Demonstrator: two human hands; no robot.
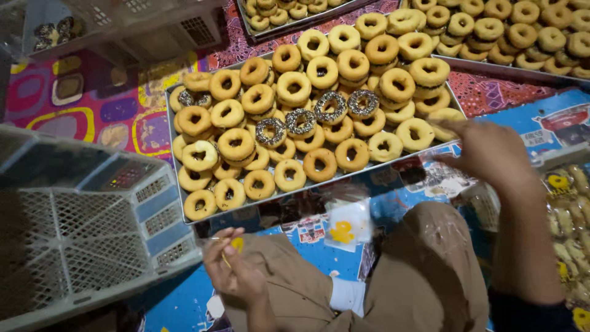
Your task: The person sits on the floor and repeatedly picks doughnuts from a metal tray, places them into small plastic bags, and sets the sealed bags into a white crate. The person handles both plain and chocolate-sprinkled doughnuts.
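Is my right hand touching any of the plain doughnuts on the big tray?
Cannot tell. In the head view the right hand is blurred over the tray's corner beside a plain doughnut, so neither contact nor gap shows plainly.

1. A metal tray (184, 203) piled with doughnuts (289, 175) lies on the floor mat (92, 104), in front of the person's knees (424, 264).
2. Two more trays of doughnuts (510, 37) lie behind it, one straight behind and one to the right.
3. A mesh crate (80, 246) stands left of the near tray; another crate (141, 24) stands behind, at far left.
4. The left hand (236, 270) is near the tray's front edge, with a small plastic bag (347, 224) just right of it.
5. The right hand (491, 154) reaches over the tray's right corner.
6. Packed goods (568, 215) lie at far right.
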